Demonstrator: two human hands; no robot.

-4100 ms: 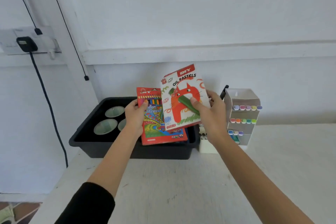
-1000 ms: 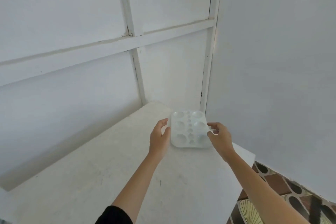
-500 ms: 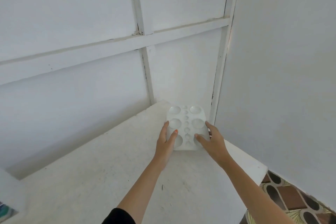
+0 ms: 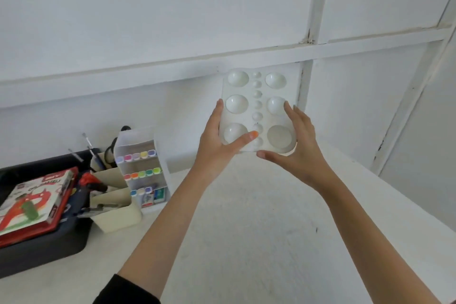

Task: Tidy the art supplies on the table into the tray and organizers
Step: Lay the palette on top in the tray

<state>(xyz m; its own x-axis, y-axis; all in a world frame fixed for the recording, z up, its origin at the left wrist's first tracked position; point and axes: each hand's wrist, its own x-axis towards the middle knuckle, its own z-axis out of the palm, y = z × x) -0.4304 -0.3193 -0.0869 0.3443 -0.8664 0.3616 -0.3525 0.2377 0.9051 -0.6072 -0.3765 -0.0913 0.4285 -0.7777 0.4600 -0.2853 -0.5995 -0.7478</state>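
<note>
Left hand: grips the paint palette at its lower left corner, with the thumb laid across the face and the fingers passing behind the left edge. Only one fingertip shows there.

Right hand: fingers are straight and pressed along the palette's right edge, with the thumb stretched out just under the lower edge. It is an open, supporting hold. Whether the thumb touches the edge cannot be told.

The palette is white, held up off the tabletop between both hands and tilted with its wells toward the camera. Its lower right corner is partly covered by the right hand.

The black tray sits on the tabletop at the far left and is cut off by the picture edge. Inside it, a box of pastels lies on a red box of which only the rim shows. The lettering on both is too blurred to read.

A beige organizer stands just beside the tray. It holds dark tools and thin handles that are hard to identify.

A clear marker rack stands touching or just beside the beige organizer, with rows of coloured caps in three tiers. A dark object rises behind it, mostly hidden.

A black sleeve on the left arm is cut off at the bottom edge.
</note>
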